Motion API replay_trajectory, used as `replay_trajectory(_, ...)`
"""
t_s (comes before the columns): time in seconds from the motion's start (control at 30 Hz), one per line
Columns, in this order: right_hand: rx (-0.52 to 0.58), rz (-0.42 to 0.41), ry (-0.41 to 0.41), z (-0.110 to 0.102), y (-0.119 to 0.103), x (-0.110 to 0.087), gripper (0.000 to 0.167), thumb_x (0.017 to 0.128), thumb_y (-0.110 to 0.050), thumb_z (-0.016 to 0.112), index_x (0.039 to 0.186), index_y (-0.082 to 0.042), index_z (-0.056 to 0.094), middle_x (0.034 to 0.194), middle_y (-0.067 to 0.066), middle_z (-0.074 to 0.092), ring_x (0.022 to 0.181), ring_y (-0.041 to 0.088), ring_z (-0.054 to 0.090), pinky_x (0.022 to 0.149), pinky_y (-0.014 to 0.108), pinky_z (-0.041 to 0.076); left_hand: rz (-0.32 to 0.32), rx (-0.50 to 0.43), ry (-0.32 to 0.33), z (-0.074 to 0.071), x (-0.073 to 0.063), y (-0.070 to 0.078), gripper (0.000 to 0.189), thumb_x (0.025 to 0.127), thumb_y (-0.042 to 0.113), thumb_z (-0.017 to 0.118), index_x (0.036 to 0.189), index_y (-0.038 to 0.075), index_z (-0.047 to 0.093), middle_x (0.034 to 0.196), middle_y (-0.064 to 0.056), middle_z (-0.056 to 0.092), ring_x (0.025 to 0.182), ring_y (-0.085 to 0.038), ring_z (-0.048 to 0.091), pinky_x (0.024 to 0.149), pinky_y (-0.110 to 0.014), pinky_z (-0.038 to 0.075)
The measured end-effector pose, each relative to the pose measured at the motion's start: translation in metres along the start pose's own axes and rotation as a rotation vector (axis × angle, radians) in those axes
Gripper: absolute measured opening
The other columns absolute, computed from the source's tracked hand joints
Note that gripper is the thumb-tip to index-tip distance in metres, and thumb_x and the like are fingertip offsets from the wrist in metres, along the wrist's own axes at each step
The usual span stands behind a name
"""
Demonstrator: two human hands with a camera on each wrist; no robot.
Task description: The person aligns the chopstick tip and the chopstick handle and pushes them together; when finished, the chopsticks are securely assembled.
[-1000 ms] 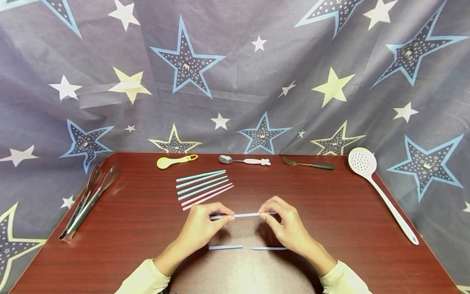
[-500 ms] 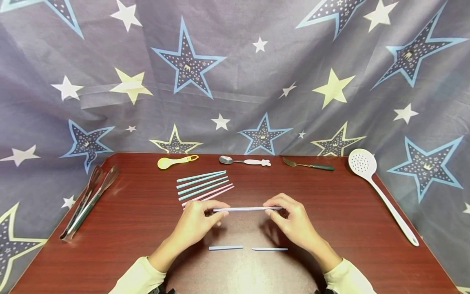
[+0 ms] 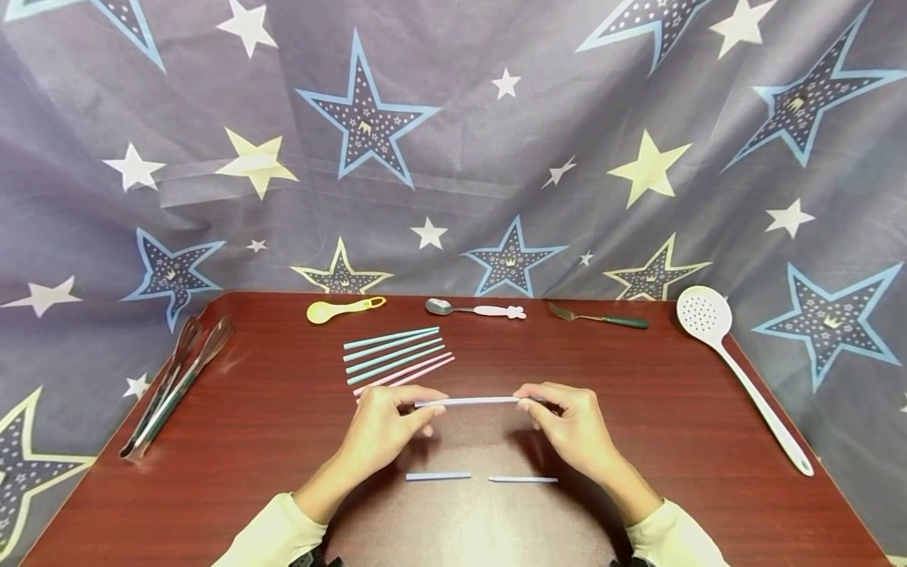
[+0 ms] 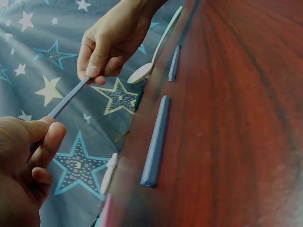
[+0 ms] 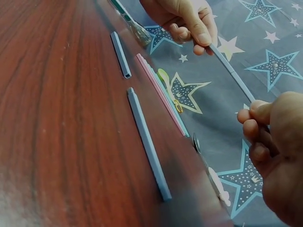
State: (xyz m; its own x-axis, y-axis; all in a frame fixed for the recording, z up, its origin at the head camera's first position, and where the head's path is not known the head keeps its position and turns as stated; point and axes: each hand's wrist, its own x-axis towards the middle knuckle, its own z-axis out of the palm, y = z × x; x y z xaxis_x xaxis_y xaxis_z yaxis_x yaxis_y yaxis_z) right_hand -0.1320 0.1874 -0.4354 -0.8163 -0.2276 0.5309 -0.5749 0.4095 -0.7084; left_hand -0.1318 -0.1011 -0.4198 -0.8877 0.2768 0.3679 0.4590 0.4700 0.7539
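Observation:
A slim lavender-blue stick, which looks like a two-piece chopstick [image 3: 471,402], runs level between both hands above the table. My left hand [image 3: 383,425] pinches its left end between thumb and fingers. At the other end, the right hand [image 3: 570,425] pinches it the same way. A faint seam crosses the chopstick midway in the right wrist view. Below the hands lie two shorter blue pieces in a row: a left piece [image 3: 438,476] with a hollow square end [image 5: 127,75], and a right piece [image 3: 523,479] with a narrowed tip [image 5: 131,90].
Several turquoise sticks [image 3: 393,350] and two pink ones [image 3: 425,368] lie behind the left hand. Along the back edge are a yellow measuring spoon [image 3: 343,309], a white-handled spoon [image 3: 475,310] and a green-handled knife [image 3: 602,317]. Tongs [image 3: 173,394] lie left, a white skimmer [image 3: 744,378] right.
Both hands have slid outward from near the middle of the chopstick to its ends, and lifted slightly away from me. The joint visible at its middle earlier no longer stands out in the head view.

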Motion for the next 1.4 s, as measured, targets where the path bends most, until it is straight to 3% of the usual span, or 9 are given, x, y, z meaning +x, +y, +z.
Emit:
replay_trajectory(0.13, -0.009, -0.016, 0.004, -0.002, 0.001, 0.001, 0.015, 0.088, 0.0, 0.078, 0.093, -0.014, 0.079, 0.064, -0.008, 0.058, 0.058, -0.002, 0.051, 0.052, 0.014, 0.04, -0.033, -0.022, 0.002, 0.005, 0.0, -0.002, 0.011, 0.088, 0.019, 0.082, 0.099, 0.022, 0.083, 0.059, 0.015, 0.07, 0.052, -0.014, 0.069, 0.045, -0.016, 0.036)
replay_trajectory(0.23, -0.002, -0.042, 0.018, -0.001, 0.002, 0.001, 0.015, 0.087, 0.001, 0.078, 0.092, -0.013, 0.078, 0.063, -0.007, 0.058, 0.057, -0.001, 0.05, 0.051, 0.014, 0.039, -0.036, -0.021, 0.006, 0.009, 0.0, -0.004, 0.012, 0.089, 0.019, 0.082, 0.099, 0.024, 0.083, 0.059, 0.016, 0.07, 0.048, -0.012, 0.065, 0.042, -0.016, 0.032)
replay_trajectory(0.4, 0.017, -0.052, 0.009, 0.002, 0.004, -0.001, 0.013, 0.089, -0.001, 0.077, 0.093, -0.013, 0.078, 0.063, -0.003, 0.06, 0.056, 0.001, 0.051, 0.05, 0.014, 0.04, -0.015, -0.015, 0.027, 0.011, -0.001, -0.008, 0.013, 0.087, 0.017, 0.083, 0.097, 0.024, 0.083, 0.058, 0.017, 0.069, 0.044, -0.009, 0.06, 0.041, -0.015, 0.03)
replay_trajectory(0.5, 0.02, -0.039, 0.002, 0.004, 0.004, -0.001, 0.011, 0.089, -0.002, 0.078, 0.093, -0.012, 0.079, 0.065, -0.004, 0.061, 0.058, 0.001, 0.053, 0.052, 0.014, 0.041, -0.004, -0.023, 0.016, 0.009, -0.002, -0.01, 0.012, 0.087, 0.017, 0.083, 0.097, 0.024, 0.083, 0.059, 0.016, 0.07, 0.047, -0.01, 0.064, 0.043, -0.014, 0.032)
replay_trajectory(0.73, 0.037, -0.034, -0.028, 0.003, 0.002, -0.001, 0.01, 0.09, -0.003, 0.078, 0.095, -0.012, 0.079, 0.071, -0.003, 0.064, 0.062, 0.002, 0.054, 0.053, 0.017, 0.043, 0.002, -0.031, -0.004, -0.002, -0.005, -0.008, 0.012, 0.087, 0.018, 0.084, 0.098, 0.023, 0.083, 0.065, 0.013, 0.074, 0.059, -0.005, 0.072, 0.051, -0.017, 0.046)
replay_trajectory(0.93, 0.055, -0.028, -0.02, 0.006, 0.002, -0.001, 0.014, 0.089, -0.002, 0.078, 0.097, -0.013, 0.078, 0.073, 0.002, 0.067, 0.061, 0.006, 0.057, 0.055, 0.019, 0.046, -0.016, -0.017, 0.009, -0.009, -0.011, -0.012, 0.014, 0.088, 0.017, 0.083, 0.101, 0.021, 0.083, 0.063, 0.015, 0.072, 0.058, -0.007, 0.071, 0.045, -0.016, 0.039)
replay_trajectory(1.27, 0.062, 0.076, -0.022, -0.001, 0.007, -0.002, 0.012, 0.091, -0.005, 0.077, 0.101, -0.012, 0.079, 0.085, 0.007, 0.076, 0.061, 0.015, 0.065, 0.058, 0.02, 0.051, -0.013, 0.017, 0.096, -0.027, -0.021, -0.023, 0.014, 0.088, 0.016, 0.083, 0.102, 0.016, 0.084, 0.081, 0.005, 0.08, 0.058, -0.003, 0.071, 0.049, -0.016, 0.046)
replay_trajectory(1.4, 0.056, 0.117, -0.024, -0.006, 0.011, -0.006, 0.012, 0.091, -0.004, 0.077, 0.102, -0.01, 0.078, 0.085, 0.01, 0.077, 0.061, 0.01, 0.064, 0.058, 0.021, 0.051, -0.031, 0.017, 0.141, -0.036, -0.026, -0.034, 0.013, 0.087, 0.013, 0.083, 0.1, 0.014, 0.084, 0.08, 0.003, 0.08, 0.06, -0.004, 0.07, 0.05, -0.015, 0.047)
